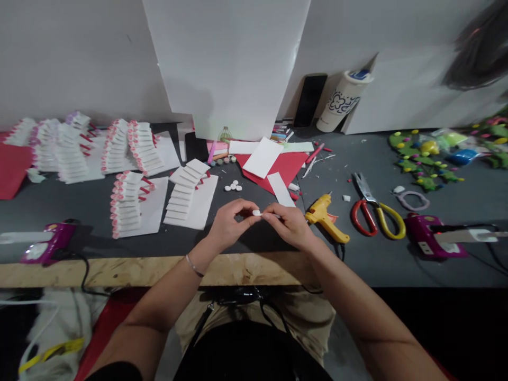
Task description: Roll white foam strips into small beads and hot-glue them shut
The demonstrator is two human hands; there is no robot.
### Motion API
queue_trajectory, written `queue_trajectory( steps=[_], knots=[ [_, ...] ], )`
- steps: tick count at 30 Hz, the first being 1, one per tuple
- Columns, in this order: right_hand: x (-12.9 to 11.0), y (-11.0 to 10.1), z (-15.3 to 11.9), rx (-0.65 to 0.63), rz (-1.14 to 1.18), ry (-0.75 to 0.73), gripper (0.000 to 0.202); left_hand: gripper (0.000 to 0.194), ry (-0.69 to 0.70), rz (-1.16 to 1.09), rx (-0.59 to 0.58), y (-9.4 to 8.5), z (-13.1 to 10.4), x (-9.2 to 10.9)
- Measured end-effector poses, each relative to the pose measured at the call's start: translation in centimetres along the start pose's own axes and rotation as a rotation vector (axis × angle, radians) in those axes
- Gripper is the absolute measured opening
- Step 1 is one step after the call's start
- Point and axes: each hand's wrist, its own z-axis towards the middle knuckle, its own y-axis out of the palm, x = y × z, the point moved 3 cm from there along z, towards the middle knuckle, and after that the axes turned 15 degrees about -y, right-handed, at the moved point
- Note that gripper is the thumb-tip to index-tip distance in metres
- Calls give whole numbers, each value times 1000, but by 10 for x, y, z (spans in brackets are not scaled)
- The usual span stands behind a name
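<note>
My left hand (231, 225) pinches a small white piece (256, 212) between thumb and forefinger, above the front part of the dark table. Closed beside it, my right hand (289, 226) has its fingertips on a thin item that meets the white piece; what that item is cannot be made out. Several small white discs (233, 186) lie just beyond my left hand. Behind my right hand are a white strip (280, 189) and a white card (262, 157) on red paper (291, 168). A yellow glue gun (326, 218) rests to the right of my right hand.
White layered pieces on cards (148, 211) fill the left side. Scissors (371, 206), a purple power block (426, 238) and green decorations (416, 159) are at right. A cup (341, 103) and a dark phone-like slab (309, 100) stand at the back. Another power block (50, 242) sits left.
</note>
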Motion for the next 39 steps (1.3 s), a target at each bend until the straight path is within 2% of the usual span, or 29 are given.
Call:
queue_trajectory(
  steps=[5,9,14,21,26,30,39],
  knots=[
    [1,-5,0,-56,-6,-23,37,13,-12,6,-72,1,2,2],
    [3,-4,-1,-64,-14,-25,40,13,62,25,-108,1,2,7],
    [8,-1,-2,-57,-19,30,43,16,145,52,-94,2,2,7],
    [4,4,-1,-1,126,66,46,25,218,74,-44,8,-2,2],
    [-1,2,3,-47,127,26,45,19,206,58,26,7,0,-2],
    [-2,-1,3,-97,83,8,39,19,265,108,65,4,1,-3],
    [4,-6,0,-80,6,-35,33,18,310,188,22,4,4,-3]
  ],
)
